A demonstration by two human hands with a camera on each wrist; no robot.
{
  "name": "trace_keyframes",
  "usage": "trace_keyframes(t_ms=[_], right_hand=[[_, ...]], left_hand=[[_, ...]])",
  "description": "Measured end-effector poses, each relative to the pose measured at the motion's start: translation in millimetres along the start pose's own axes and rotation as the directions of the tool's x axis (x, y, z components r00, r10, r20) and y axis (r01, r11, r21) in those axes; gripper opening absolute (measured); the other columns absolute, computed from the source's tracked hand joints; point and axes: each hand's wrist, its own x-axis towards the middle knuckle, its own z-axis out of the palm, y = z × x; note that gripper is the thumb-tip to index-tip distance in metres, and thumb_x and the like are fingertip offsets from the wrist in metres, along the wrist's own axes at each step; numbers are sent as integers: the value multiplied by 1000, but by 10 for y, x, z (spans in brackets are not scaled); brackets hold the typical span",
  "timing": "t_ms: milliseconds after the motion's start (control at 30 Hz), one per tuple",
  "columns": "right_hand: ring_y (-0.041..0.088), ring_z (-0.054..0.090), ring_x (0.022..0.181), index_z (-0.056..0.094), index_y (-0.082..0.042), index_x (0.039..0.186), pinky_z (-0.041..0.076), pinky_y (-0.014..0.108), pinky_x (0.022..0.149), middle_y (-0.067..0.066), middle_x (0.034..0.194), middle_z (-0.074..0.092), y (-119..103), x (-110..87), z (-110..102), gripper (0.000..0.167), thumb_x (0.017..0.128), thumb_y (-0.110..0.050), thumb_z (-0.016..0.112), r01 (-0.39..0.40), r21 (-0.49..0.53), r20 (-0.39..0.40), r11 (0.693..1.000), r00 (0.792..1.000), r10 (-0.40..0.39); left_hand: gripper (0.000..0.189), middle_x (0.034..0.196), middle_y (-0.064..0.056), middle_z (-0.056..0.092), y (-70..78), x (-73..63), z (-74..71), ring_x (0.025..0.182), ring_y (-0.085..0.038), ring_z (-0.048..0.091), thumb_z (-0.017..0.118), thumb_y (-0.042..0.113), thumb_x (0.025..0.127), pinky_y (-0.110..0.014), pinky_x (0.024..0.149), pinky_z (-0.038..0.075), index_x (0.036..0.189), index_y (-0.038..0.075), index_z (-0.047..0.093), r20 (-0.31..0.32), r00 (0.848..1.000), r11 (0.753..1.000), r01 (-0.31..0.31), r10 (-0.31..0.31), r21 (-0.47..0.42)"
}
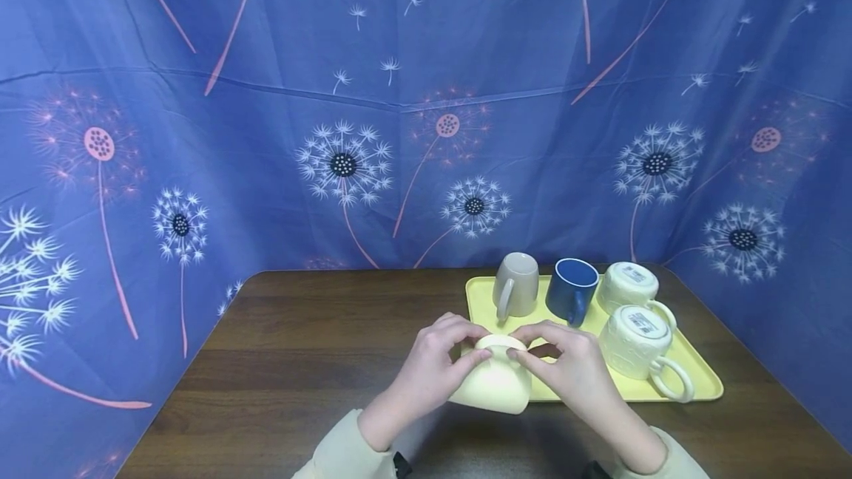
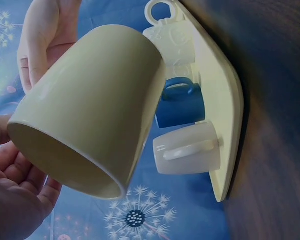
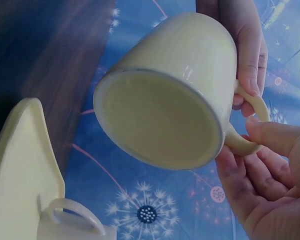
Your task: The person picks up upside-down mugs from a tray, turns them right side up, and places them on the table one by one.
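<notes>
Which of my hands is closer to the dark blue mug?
Your right. The right hand is in front of the dark blue mug; the left hand is farther off, in front and out to the left.

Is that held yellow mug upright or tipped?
The yellow mug is tipped sideways: in the head view its handle is uppermost, pinched by the left hand and right hand.

The held mug [image 1: 495, 389] and tray [image 1: 482, 301] are coloured pale yellow. A taupe mug [image 1: 521, 290], a navy mug [image 1: 563, 300] and two cream-white mugs [image 1: 629, 350] are seen. The brown tabletop [image 1: 299, 361] is grained; the blue cloth [image 1: 492, 35] is printed with white and coral dandelions [image 1: 342, 165].
</notes>
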Motion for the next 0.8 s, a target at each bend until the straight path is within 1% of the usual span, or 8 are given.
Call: trace_keyframes(t_ms=[100,167,267,400,533,600,667,800], right_hand=[[1,63,71,70,-14,84,53,18,59,-5,78,69,-13,-8,-5,28,64,1,83,-91,63,56,994,995,88],[2,63,74,69,-13,85,54,22,61,-3,79,69,-20,-9,-12,24,68,-2,81,-157,115,116,981,983,143],[3,62,77,67,-8,88,56,26,64,2,82,68,-18,-4,-30,18,74,-5,78,-237,215,225,947,956,188],[6,63,79,65,-2,94,56,29,69,7,89,66,5,2,-53,13,82,-4,70,-337,329,377,882,903,204],[7,62,85,65,-2,101,53,28,74,5,93,66,26,6,-76,14,88,-5,63,-432,384,512,816,835,201],[8,62,88,65,-1,105,52,28,77,5,95,67,35,9,-77,16,90,-5,60,-460,418,562,784,809,175],[8,61,92,64,1,107,52,28,79,5,98,67,39,12,-69,18,90,-3,58,-472,462,591,751,795,136],[9,61,95,63,5,106,51,29,80,6,101,67,39,11,-39,18,90,3,54,-449,552,601,703,799,38]], left_hand=[[15,82,5,65,17,15,-44,78,-4,53,74,15,81,-15,63,42,95,10,70,35,999,1000,-2,2,14],[15,82,5,64,18,22,-66,78,-5,53,73,16,81,-14,64,42,95,10,70,52,999,999,-18,17,26],[16,82,5,64,15,34,-98,78,-5,52,73,17,81,-14,65,43,95,10,70,80,996,998,-46,41,51],[15,84,5,64,3,54,-151,80,-5,52,72,18,82,-14,70,44,95,10,70,124,989,992,-94,84,82],[15,88,4,65,-7,79,-220,86,-6,55,71,16,83,-12,77,44,97,10,70,178,976,986,-141,124,91],[15,92,4,66,-12,90,-256,89,-6,56,69,16,84,-13,79,45,98,10,70,209,968,983,-159,137,90],[16,94,4,67,-15,104,-293,92,-6,56,69,15,85,-13,81,45,100,10,70,240,960,983,-167,144,78],[16,96,4,67,-17,141,-361,95,-7,57,69,12,84,-14,83,45,100,10,70,281,943,979,-198,178,41]])
